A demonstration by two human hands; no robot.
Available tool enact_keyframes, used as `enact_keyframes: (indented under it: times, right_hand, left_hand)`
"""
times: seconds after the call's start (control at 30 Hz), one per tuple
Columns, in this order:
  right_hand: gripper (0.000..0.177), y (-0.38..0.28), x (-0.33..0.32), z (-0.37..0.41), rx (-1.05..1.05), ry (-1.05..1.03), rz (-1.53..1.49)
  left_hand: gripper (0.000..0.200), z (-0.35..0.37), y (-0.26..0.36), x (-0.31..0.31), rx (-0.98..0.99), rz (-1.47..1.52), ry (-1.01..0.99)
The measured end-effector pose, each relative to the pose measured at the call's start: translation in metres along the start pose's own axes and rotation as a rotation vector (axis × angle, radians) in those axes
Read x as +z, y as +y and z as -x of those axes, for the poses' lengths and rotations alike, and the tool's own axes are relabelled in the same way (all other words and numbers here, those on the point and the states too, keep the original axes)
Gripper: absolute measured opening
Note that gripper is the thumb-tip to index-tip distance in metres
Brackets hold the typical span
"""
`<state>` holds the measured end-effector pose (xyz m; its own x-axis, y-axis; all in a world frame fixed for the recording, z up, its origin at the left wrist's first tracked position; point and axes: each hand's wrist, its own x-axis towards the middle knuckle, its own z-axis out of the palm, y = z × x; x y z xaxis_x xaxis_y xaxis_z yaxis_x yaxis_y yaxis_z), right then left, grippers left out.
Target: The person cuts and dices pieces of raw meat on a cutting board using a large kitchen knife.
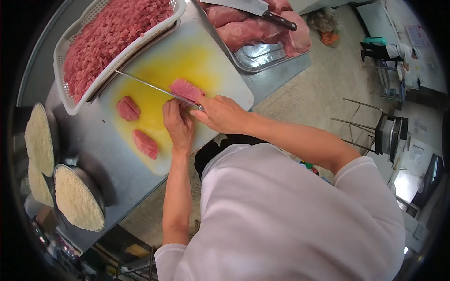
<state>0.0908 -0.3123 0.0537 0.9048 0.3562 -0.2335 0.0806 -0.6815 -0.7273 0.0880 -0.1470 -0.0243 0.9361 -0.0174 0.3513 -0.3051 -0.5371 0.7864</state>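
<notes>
My right hand (pixel 222 114) is closed around the handle of a long knife (pixel 149 84), whose blade points up and left across the cutting board (pixel 197 51). A pink piece of raw meat (pixel 186 89) lies against the blade's far side, by my right fingertips. On the near side, the curled fingers of my left hand (pixel 179 122) press on meat beside the blade, mostly hidden under them. Two cut pieces, one upper chunk of meat (pixel 128 108) and one lower chunk of meat (pixel 146 144), rest apart on the board's yellow-stained left part.
A white basket (pixel 60 61) heaped with diced meat stands along the board's upper left. Beyond the board, a metal tray (pixel 260 58) holds large meat cuts and a cleaver (pixel 267 13). Bowls of pale grains, including a near bowl (pixel 78 199), stand left. A person (pixel 391 51) is far right.
</notes>
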Motion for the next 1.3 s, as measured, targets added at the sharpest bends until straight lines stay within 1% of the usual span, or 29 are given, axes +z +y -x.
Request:
enact_keyframes:
  times: [0.1,0.17,0.2,0.27,0.3,0.37,0.4,0.47,0.5,0.53,0.6,0.63,0.67,0.7,0.73,0.77,0.8,0.83,0.9,0.93,0.97,1.0,1.03,1.07,1.1,1.13,1.17,1.23,1.3]
  right_hand:
    - [0.032,-0.013,-0.022,0.007,-0.010,-0.007,-0.027]
    - [0.031,-0.034,-0.044,0.031,0.094,-0.099,-0.067]
    - [0.031,-0.032,-0.041,0.035,0.096,-0.101,-0.067]
    - [0.037,-0.020,-0.028,0.038,0.174,-0.168,-0.017]
    - [0.037,-0.008,-0.014,0.029,0.173,-0.166,-0.019]
    - [0.039,0.012,0.014,0.007,-0.044,0.065,-0.123]
    - [0.039,0.012,0.010,0.001,-0.054,0.056,-0.123]
    - [0.031,0.008,0.006,-0.001,0.006,-0.001,-0.091]
    - [0.031,0.006,-0.001,0.002,-0.005,0.015,-0.088]
    - [0.033,0.007,-0.010,0.008,-0.042,0.050,-0.148]
    - [0.034,0.008,-0.027,0.027,-0.079,0.079,-0.220]
    - [0.035,0.007,-0.040,0.037,-0.010,0.113,-0.157]
    - [0.036,0.009,-0.049,0.045,0.058,0.147,-0.095]
    - [0.036,0.016,-0.053,0.049,0.053,0.153,-0.101]
    - [0.038,0.026,-0.055,0.051,0.107,0.174,-0.081]
    - [0.040,0.035,-0.055,0.053,0.162,0.197,-0.060]
    - [0.040,0.043,-0.053,0.057,0.160,0.208,-0.066]
    - [0.042,0.051,-0.049,0.059,0.196,0.184,-0.082]
    - [0.045,0.064,-0.041,0.063,0.229,0.158,-0.103]
    - [0.047,0.068,-0.035,0.064,0.224,0.238,-0.166]
    - [0.050,0.073,-0.031,0.066,0.221,0.320,-0.230]
    - [0.050,0.072,-0.039,0.065,0.221,0.324,-0.236]
    - [0.051,0.070,-0.054,0.062,0.234,0.215,-0.249]
    - [0.053,0.069,-0.062,0.059,0.243,0.104,-0.262]
    - [0.053,0.069,-0.060,0.058,0.238,0.103,-0.265]
    - [0.054,0.068,-0.055,0.058,0.220,0.097,-0.212]
    - [0.055,0.066,-0.050,0.057,0.201,0.090,-0.158]
    - [0.053,0.054,-0.040,0.061,0.182,0.065,-0.142]
    - [0.052,0.046,-0.035,0.069,0.172,0.047,-0.123]
  left_hand:
    - [0.017,0.002,0.004,0.001,-0.023,0.059,0.055]
    - [0.017,0.004,0.002,0.000,-0.004,0.009,0.035]
    - [0.017,0.003,0.001,0.000,0.017,-0.039,0.020]
    - [0.016,0.004,-0.001,0.002,0.012,-0.056,0.024]
    - [0.015,0.004,-0.002,0.002,0.008,-0.072,0.025]
    - [0.014,0.004,0.000,0.000,0.003,-0.047,0.005]
    - [0.013,0.003,0.001,0.000,0.001,-0.027,0.000]
    - [0.011,0.009,-0.004,0.001,0.009,-0.049,0.001]
    - [0.009,0.002,-0.002,0.003,0.028,-0.056,0.016]
    - [0.009,0.000,0.001,0.004,0.040,-0.058,0.026]
    - [0.022,0.008,0.012,0.006,-0.439,0.087,0.019]
    - [0.022,0.010,0.014,0.014,-0.434,0.081,0.019]
    - [0.035,0.013,0.013,0.027,-0.430,0.139,0.164]
    - [0.050,0.012,0.015,0.038,-0.421,0.197,0.309]
    - [0.050,0.005,0.023,0.047,-0.411,0.193,0.307]
    - [0.062,-0.003,0.031,0.057,-0.406,-0.021,0.275]
    - [0.075,-0.011,0.036,0.064,-0.397,-0.234,0.241]
    - [0.075,-0.016,0.035,0.069,-0.386,-0.236,0.239]
    - [0.079,-0.020,0.034,0.077,-0.210,-0.433,0.195]
    - [0.079,-0.023,0.029,0.072,-0.204,-0.440,0.194]
    - [0.080,-0.028,0.021,0.060,-0.089,-0.422,0.021]
    - [0.081,-0.033,0.012,0.049,0.023,-0.399,-0.151]
    - [0.081,-0.039,0.003,0.034,0.025,-0.403,-0.152]
    - [0.079,-0.046,-0.006,0.017,0.169,-0.332,-0.290]
    - [0.077,-0.050,-0.006,0.005,0.313,-0.260,-0.428]
    - [0.071,-0.045,0.001,0.000,0.287,-0.244,-0.367]
    - [0.071,-0.040,0.002,0.002,0.284,-0.249,-0.366]
    - [0.067,-0.030,-0.001,0.012,0.068,-0.437,-0.199]
    - [0.064,-0.014,0.003,0.019,0.099,-0.431,-0.175]
